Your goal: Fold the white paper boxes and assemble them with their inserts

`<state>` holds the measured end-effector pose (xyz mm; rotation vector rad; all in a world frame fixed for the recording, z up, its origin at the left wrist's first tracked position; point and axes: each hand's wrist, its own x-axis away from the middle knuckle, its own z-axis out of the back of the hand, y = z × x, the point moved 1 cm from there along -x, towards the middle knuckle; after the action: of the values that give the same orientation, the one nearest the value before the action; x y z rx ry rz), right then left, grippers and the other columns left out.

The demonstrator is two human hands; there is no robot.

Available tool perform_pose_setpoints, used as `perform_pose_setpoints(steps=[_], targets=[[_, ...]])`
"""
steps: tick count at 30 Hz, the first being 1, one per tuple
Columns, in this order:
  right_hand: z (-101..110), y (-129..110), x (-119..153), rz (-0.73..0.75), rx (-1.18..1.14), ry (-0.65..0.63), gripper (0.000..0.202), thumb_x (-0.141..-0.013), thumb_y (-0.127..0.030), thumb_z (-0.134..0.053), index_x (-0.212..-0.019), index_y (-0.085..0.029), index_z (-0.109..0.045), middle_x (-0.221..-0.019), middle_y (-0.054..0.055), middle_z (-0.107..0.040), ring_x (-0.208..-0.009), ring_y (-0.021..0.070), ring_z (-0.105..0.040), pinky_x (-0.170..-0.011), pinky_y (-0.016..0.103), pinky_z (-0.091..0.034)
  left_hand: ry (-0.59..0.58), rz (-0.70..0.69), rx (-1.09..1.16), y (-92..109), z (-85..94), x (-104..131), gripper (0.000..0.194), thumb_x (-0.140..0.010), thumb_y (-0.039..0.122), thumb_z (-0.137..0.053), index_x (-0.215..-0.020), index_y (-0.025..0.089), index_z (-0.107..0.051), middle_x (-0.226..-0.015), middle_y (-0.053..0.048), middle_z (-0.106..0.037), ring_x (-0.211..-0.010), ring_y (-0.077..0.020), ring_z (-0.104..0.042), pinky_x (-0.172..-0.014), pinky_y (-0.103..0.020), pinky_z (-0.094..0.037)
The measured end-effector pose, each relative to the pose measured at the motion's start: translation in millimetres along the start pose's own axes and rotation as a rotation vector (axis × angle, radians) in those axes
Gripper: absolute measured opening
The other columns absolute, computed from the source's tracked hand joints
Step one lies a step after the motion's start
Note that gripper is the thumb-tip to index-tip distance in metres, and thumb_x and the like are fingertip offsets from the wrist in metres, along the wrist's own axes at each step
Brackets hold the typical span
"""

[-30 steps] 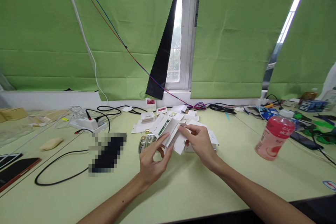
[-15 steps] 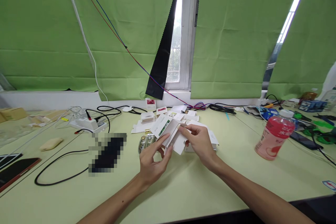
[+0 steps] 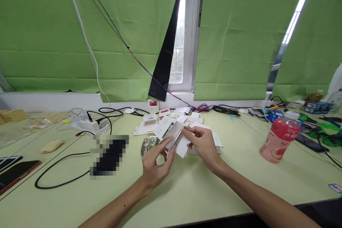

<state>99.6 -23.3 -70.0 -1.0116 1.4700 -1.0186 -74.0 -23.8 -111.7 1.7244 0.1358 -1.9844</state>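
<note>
A white cardboard box (image 3: 175,130) with a green printed panel is partly unfolded between my two hands. My left hand (image 3: 157,164) grips its lower left edge, thumb on one side and fingers on the other. At its upper right, my right hand (image 3: 201,143) pinches a flap of the same box between thumb and fingertips. Behind lie several more white cartons and loose card pieces, among them a small box with a barcode (image 3: 150,119). Shiny foil packets (image 3: 149,145) rest just left of the box. My hands hide part of the pile.
A pink drink bottle (image 3: 280,137) stands to the right, with a dark phone (image 3: 311,142) behind it. At the left are a power strip (image 3: 89,126), black cables, a pixelated dark object (image 3: 110,156) and a red-edged phone (image 3: 18,174). Green blinds (image 3: 240,35) hang behind the table.
Almost nothing differs. The box has tilted very slightly in my hands, and both hands keep their hold in nearly the same place.
</note>
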Motion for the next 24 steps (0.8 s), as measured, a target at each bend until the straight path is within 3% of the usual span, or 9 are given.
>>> perform_pose_setpoints(steps=[15,19,24], targets=[[-1.6,-5.4,3.2,0.004,-0.002,0.015,0.043,-0.073,-0.052,-0.08,-0.059,-0.017,-0.06,-0.056,-0.003,-0.055,-0.045,0.0084,-0.046,-0.045,0.023,-0.038,0.035,0.016,-0.036,1.0,2.0,-2.0,0.039,-0.086,0.012,-0.068,-0.122,0.024,-0.069,-0.091,-0.001,-0.078,-0.049,-0.0056,-0.057,-0.054,-0.017,-0.052],[-1.4,-13.3,6.7,0.01,0.025,-0.012,0.04,-0.077,-0.053,-0.078,-0.063,-0.017,-0.065,-0.058,-0.002,-0.058,-0.048,0.0104,-0.053,-0.046,0.023,-0.039,0.049,0.07,-0.023,-1.5,3.4,-2.2,0.037,-0.085,0.013,-0.069,-0.121,0.024,-0.07,-0.093,-0.002,-0.078,-0.049,-0.0066,-0.058,-0.053,-0.019,-0.052],[-2.8,-23.9,10.1,0.036,0.057,-0.038,0.044,-0.081,-0.06,-0.072,-0.068,-0.018,-0.067,-0.06,0.0,-0.062,-0.051,0.0128,-0.059,-0.046,0.023,-0.041,0.03,0.261,0.185,-3.8,9.2,-10.3,0.036,-0.087,0.018,-0.07,-0.123,0.021,-0.069,-0.065,0.003,-0.066,-0.045,-0.0073,-0.056,-0.048,-0.019,-0.05]])
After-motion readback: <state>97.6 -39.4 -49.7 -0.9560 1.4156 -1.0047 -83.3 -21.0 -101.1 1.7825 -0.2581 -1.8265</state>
